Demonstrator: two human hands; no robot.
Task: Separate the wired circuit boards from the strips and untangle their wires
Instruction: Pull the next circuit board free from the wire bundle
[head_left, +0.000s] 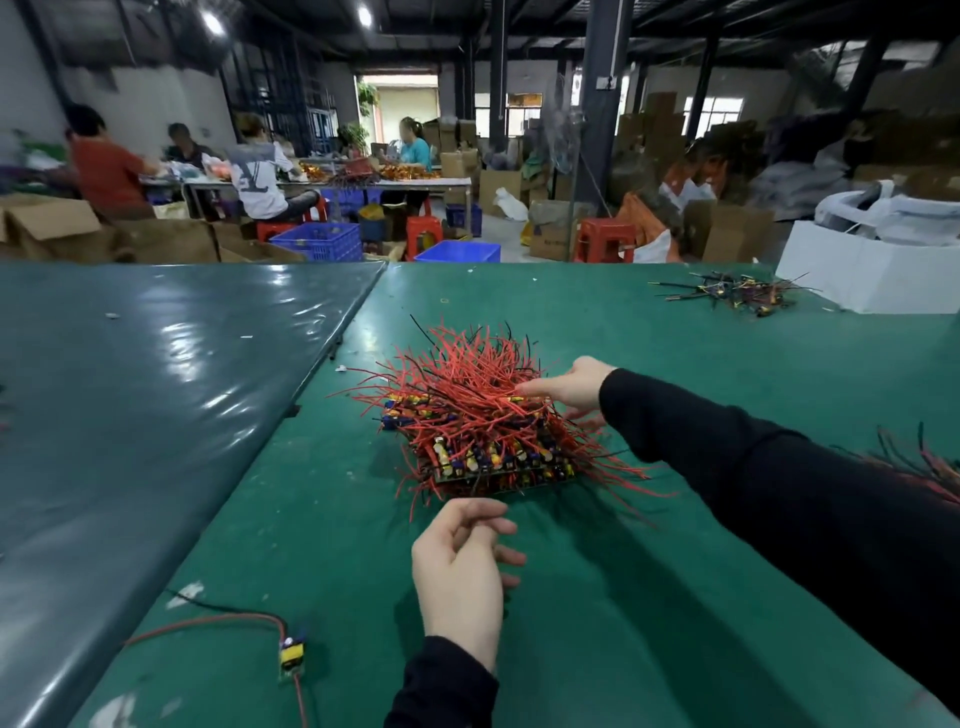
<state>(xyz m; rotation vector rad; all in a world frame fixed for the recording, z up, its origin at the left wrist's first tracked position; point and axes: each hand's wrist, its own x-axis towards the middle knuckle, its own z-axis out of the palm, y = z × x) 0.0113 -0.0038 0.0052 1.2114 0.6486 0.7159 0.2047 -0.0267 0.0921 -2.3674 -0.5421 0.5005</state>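
A stack of circuit board strips (498, 470) lies mid-table, topped by a bristling tangle of red and black wires (462, 384). My right hand (571, 387) reaches into the stack's right side, fingers extended among the red wires. My left hand (462, 566) hovers just in front of the stack, fingers loosely curled and holding nothing. One separated board with a yellow part (291, 656) lies near the front left, its red and black wires trailing across the green table (597, 639).
A small pile of dark wired pieces (743, 293) sits at the far right beside a white box (862, 265). More red wires (930, 465) show past my right sleeve. A darker sheet (130, 389) covers the left table. People work at a distant table.
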